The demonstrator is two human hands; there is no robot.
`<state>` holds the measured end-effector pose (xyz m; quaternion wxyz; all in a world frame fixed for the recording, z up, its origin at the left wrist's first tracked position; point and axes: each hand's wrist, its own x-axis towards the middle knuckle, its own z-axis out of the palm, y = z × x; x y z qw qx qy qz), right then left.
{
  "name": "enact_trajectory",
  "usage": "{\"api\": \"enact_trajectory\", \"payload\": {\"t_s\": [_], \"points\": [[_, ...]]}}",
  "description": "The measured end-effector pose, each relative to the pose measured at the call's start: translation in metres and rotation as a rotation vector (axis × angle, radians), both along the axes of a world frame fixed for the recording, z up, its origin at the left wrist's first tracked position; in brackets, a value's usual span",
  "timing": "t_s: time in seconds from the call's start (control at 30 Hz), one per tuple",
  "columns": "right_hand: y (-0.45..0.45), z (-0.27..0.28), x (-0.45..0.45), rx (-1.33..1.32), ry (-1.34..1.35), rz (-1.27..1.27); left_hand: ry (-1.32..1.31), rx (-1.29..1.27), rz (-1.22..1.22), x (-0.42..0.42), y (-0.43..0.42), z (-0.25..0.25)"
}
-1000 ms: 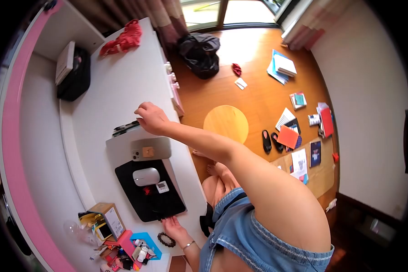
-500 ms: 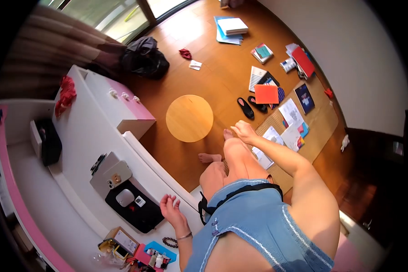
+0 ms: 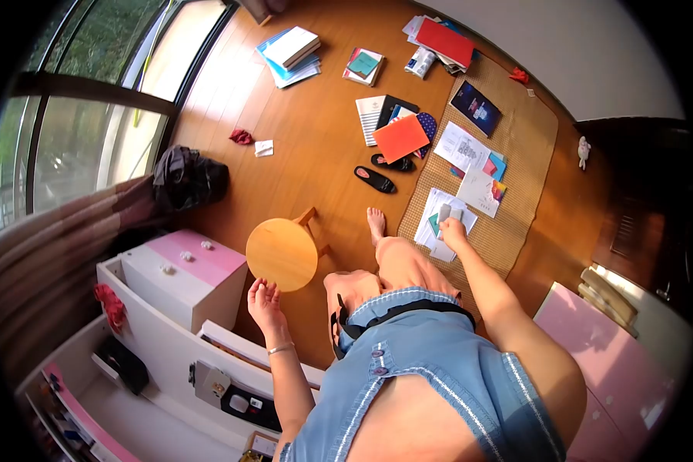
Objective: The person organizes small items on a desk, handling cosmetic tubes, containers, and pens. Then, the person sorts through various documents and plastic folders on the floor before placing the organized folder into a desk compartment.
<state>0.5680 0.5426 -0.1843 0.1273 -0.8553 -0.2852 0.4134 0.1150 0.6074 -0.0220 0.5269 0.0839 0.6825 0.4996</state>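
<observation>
My right hand point(image 3: 453, 229) is closed, with a small grey object point(image 3: 450, 212) at its fingertips, whose kind I cannot make out. Below it, loose white papers point(image 3: 431, 226) with a green piece lie on the woven mat point(image 3: 527, 192). My left hand point(image 3: 266, 306), bracelet at the wrist, is empty with loosely curled, parted fingers. Near its fingertips stands a round wooden stool point(image 3: 282, 254); I cannot tell whether they touch. My bare foot point(image 3: 376, 225) is on the wooden floor between the stool and the mat.
Black shoes point(image 3: 375, 179), an orange-red folder point(image 3: 401, 139), stacked books point(image 3: 292, 48) and a red folder point(image 3: 445, 43) lie on the floor. A black bag point(image 3: 190, 179) sits by the window. A white desk point(image 3: 169, 350) and pink-fronted drawers point(image 3: 196, 258) stand left.
My view has turned and shifted. My right hand has moved over the papers on the mat, and the grey object now shows at it. My left hand has moved from the desk side toward the stool.
</observation>
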Motion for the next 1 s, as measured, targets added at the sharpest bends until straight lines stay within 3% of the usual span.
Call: {"api": "enact_trajectory", "payload": {"t_s": [0.1,0.17,0.3,0.43,0.5,0.57,0.7,0.77,0.87,1.0], "points": [[0.025,0.002,0.022,-0.046,0.014,-0.086,0.009,-0.047,-0.041,0.019,0.036,-0.017],[0.046,0.009,0.032,0.028,0.022,0.03,0.045,-0.102,-0.107,0.028,0.057,-0.022],[0.071,-0.011,0.045,0.148,0.111,-0.221,0.128,-0.201,-0.22,0.026,0.098,-0.04],[0.108,0.023,0.044,-0.033,0.092,-0.256,0.182,-0.262,-0.285,0.02,0.153,-0.054],[0.12,0.026,0.038,0.032,0.092,-0.282,0.185,-0.256,-0.298,0.017,0.189,-0.066],[0.133,0.02,0.032,0.092,-0.024,-0.259,0.203,-0.302,-0.338,0.013,0.23,-0.077],[0.179,0.008,0.005,-0.007,0.082,-0.632,0.229,-0.361,-0.441,-0.013,0.332,-0.108],[0.171,-0.042,0.001,-0.039,0.278,-0.756,0.225,-0.402,-0.481,-0.021,0.392,-0.108],[0.235,-0.023,-0.032,-0.128,0.285,-0.682,0.29,-0.394,-0.636,-0.018,0.486,-0.089],[0.314,-0.009,-0.069,-0.017,0.333,-0.602,0.257,-0.319,-0.781,-0.012,0.582,-0.094]]}}
